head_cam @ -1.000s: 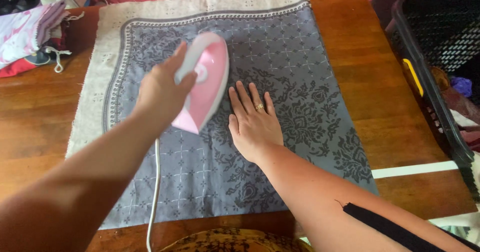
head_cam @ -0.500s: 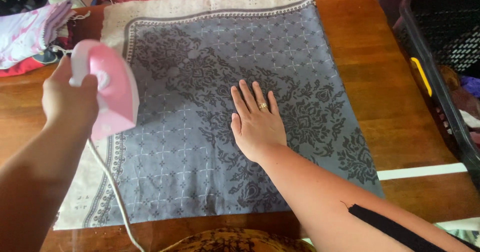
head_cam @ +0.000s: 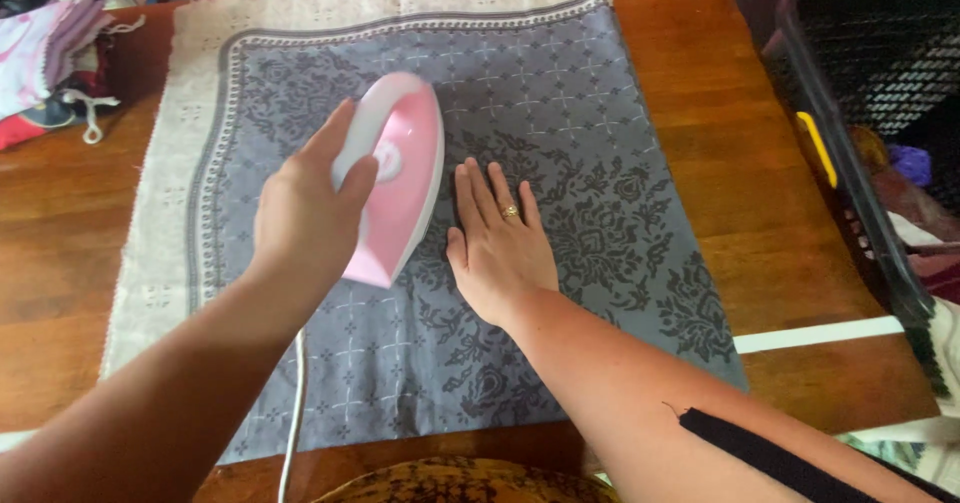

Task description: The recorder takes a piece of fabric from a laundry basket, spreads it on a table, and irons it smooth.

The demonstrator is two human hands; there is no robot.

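A grey patterned cloth with a cream lace border lies flat on the wooden table. My left hand grips the handle of a pink and white iron, which rests on the cloth's middle with its tip pointing away from me. Its white cord trails toward me off the table's front edge. My right hand lies flat on the cloth with fingers spread, a ring on one finger, right beside the iron.
A black plastic laundry basket with clothes stands at the right of the table. Folded pink and white fabrics lie at the far left corner. A white strip crosses the table at the right.
My left hand swung the iron out to the left border of the cloth, then brought it back to the middle beside my right hand. My right hand stayed flat in place.
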